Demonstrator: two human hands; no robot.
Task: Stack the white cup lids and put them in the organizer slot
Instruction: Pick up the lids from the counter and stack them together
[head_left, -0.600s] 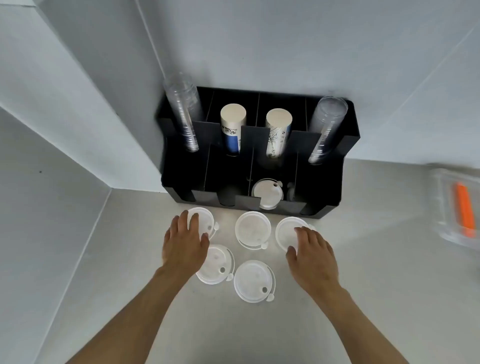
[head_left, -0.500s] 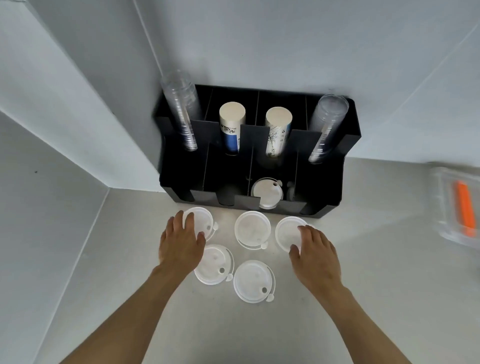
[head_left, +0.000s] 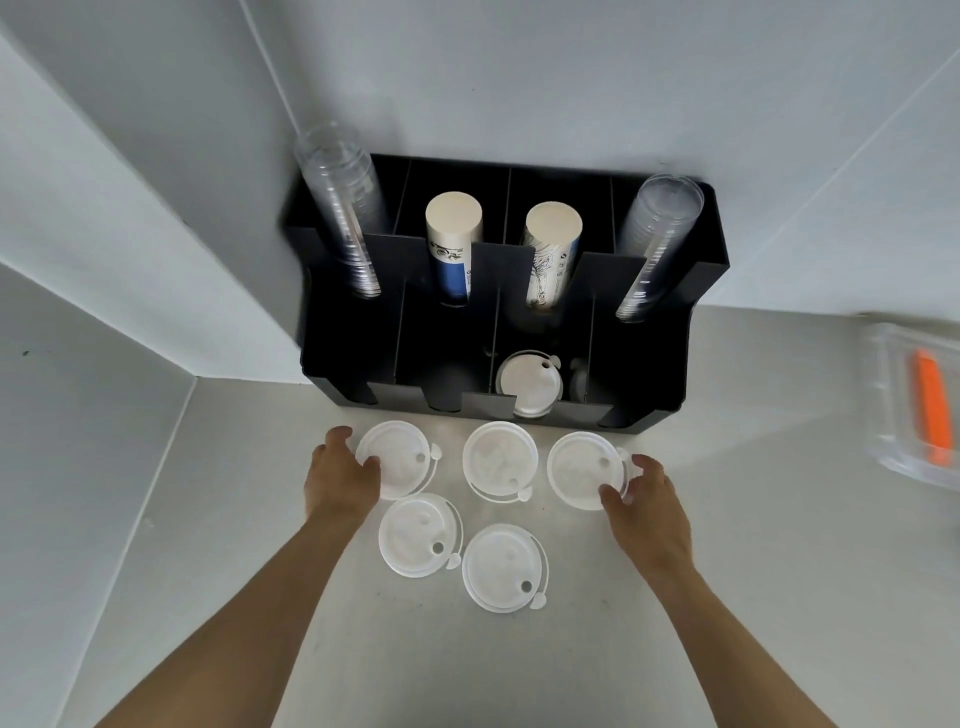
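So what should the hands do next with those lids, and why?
Probably lift the right lid and set it on the middle lid. Each hand already curls round an outer lid's edge, five lids lie loose and unstacked on the counter, and lids already sit in one organizer slot.

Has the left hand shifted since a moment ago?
Yes. The left hand slid left off the far-left lid, now gripping its edge, judged against the black organizer.

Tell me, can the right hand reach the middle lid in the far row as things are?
Probably yes. The right hand sits at the rightmost lid, and the middle lid lies just beside it, flat and uncovered, with nothing between.
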